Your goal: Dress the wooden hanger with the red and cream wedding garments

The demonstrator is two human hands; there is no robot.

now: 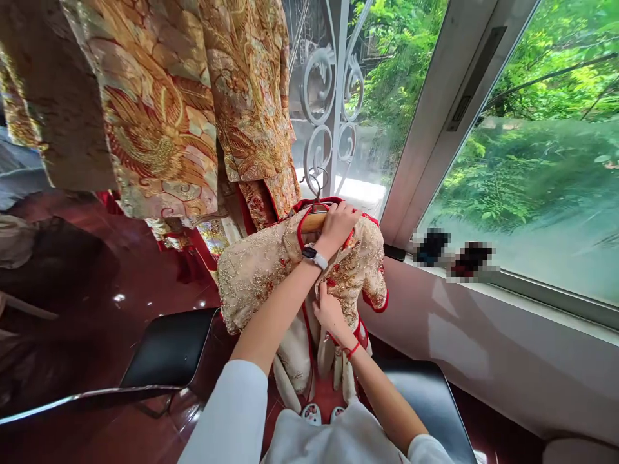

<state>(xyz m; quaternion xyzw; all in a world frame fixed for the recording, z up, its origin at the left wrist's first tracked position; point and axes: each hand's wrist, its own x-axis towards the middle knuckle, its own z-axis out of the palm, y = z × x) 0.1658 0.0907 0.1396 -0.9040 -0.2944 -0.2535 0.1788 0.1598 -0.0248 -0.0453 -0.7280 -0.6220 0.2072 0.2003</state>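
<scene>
The left hand is wrapped around the wooden hanger, holding up the cream, gold-embroidered, red-trimmed jacket. Below it, the right hand pinches the jacket's front edge, above a black chair.

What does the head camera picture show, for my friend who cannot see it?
A person's left hand grips a wooden hanger carrying a beaded cream and red jacket, and the right hand pinches its front. Gold robes hang beside a window.
</scene>
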